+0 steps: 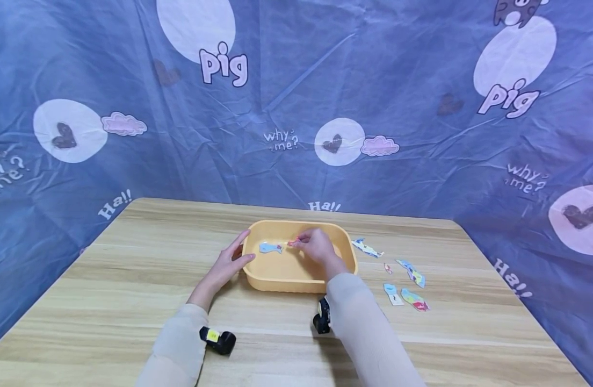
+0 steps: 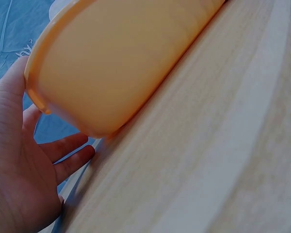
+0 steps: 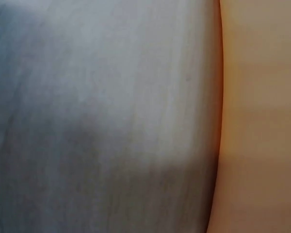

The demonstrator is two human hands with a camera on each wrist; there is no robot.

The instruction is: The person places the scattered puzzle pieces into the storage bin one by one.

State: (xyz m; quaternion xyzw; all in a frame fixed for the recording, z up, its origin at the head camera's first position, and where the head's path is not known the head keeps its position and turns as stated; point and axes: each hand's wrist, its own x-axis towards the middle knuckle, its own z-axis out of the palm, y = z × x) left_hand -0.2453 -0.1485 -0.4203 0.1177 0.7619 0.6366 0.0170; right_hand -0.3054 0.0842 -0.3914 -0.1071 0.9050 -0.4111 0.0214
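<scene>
On the table stands a yellow-orange plastic basin (image 1: 282, 285). My left hand (image 1: 226, 267) holds its left end, thumb over the rim and other fingers spread along the outer wall; the left wrist view shows this hand (image 2: 24, 160) at the basin's end. My right hand (image 1: 318, 246) reaches inside the basin and pinches a small red cutout piece (image 1: 291, 243). Just left of it, a light-blue fish-shaped cutout (image 1: 269, 248) lies on the basin floor. In the right wrist view only the table and the basin's wall (image 3: 262, 116) show.
Right of the basin lie several cutouts: a long blue-and-white one (image 1: 367, 248), a tiny pink one (image 1: 388, 267), a blue-yellow one (image 1: 412, 273), a blue-white one (image 1: 393, 294) and a green-red one (image 1: 415, 299). A blue printed cloth (image 1: 296, 97) hangs behind the wooden table (image 1: 132, 258).
</scene>
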